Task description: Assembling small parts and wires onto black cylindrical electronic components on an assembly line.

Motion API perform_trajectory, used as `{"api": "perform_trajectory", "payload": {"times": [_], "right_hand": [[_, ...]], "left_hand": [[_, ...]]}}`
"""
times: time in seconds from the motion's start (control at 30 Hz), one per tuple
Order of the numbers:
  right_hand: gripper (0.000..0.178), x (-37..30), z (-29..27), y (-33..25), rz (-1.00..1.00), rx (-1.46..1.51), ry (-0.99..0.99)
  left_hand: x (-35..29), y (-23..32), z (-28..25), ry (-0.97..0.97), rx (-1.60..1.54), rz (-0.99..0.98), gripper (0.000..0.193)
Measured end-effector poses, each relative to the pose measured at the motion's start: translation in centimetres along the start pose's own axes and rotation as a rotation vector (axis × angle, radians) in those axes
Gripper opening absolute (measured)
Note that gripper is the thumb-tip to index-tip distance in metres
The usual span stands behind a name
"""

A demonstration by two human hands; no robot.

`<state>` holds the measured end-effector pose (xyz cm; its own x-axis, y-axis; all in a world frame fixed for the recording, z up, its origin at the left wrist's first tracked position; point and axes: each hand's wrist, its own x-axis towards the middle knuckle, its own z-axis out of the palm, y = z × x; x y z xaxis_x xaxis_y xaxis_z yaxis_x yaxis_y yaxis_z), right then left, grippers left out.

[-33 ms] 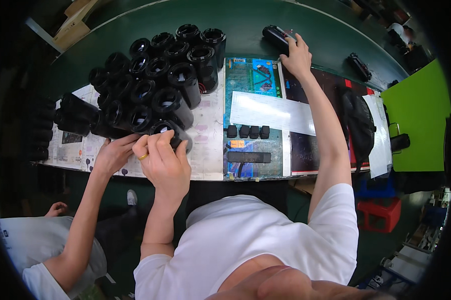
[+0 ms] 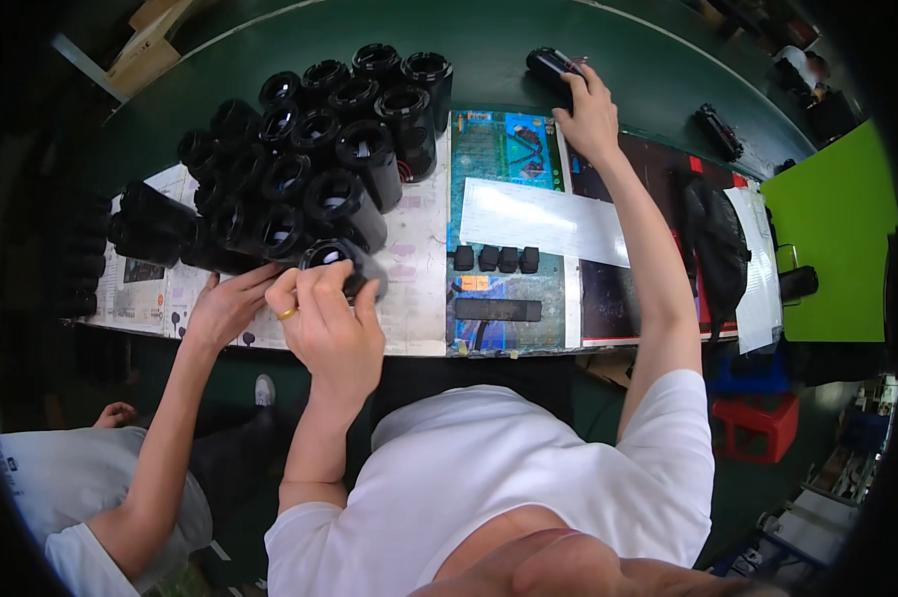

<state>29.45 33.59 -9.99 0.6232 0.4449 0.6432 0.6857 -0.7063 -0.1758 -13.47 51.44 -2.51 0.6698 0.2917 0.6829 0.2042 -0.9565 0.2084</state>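
Note:
My left hand, with a ring on one finger, is closed on the rim of an upright black cylinder at the near edge of a cluster of similar cylinders. Its fingertips reach over the open top, which partly hides it. On the green surface at the far side, my right hand is curled over the end of a black cylinder lying on its side. Thin reddish wires show near those fingers. A co-worker's hand touches the cylinders just left of my left hand.
Several small black blocks stand in a row above a flat black bar. A white sheet lies beyond them. To the right are a black bag, a green panel and a red stool. Another dark cylinder lies far right.
The view has shifted very slightly. Both my hands keep their places on the two cylinders.

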Motion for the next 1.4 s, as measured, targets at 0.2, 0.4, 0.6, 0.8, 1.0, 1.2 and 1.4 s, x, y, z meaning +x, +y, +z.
{"api": "perform_trajectory", "payload": {"times": [0.2,0.4,0.6,0.8,1.0,1.2,1.4], "right_hand": [[0.082,-8.5,-12.0,-10.0,-0.037,1.307,-0.876],[0.088,-14.2,-15.4,-10.5,-0.027,0.817,-0.761],[0.081,-17.5,-14.3,-10.9,-0.304,0.535,-0.405],[0.075,-17.7,-14.5,-10.8,-0.313,0.531,-0.362],[0.042,-15.5,-15.1,-4.6,0.101,0.876,-0.324],[0.029,-16.2,-12.3,4.8,0.184,0.245,-0.214],[0.018,-16.7,-11.7,4.0,0.143,0.166,-0.128]], "left_hand": [[-1.0,2.7,1.6,0.186,-0.718,-0.011,0.060],[-5.2,3.6,9.4,-0.161,-0.846,-0.144,0.064],[-5.4,3.1,8.8,-0.358,-0.846,-0.240,0.078],[-4.9,3.5,8.8,-0.410,-0.674,-0.122,0.073],[-1.8,2.4,6.7,-0.297,-0.589,0.009,0.056],[7.4,6.1,12.6,-0.584,-0.636,0.347,0.034],[11.1,15.0,22.1,-1.012,-0.509,0.628,0.051]]}}
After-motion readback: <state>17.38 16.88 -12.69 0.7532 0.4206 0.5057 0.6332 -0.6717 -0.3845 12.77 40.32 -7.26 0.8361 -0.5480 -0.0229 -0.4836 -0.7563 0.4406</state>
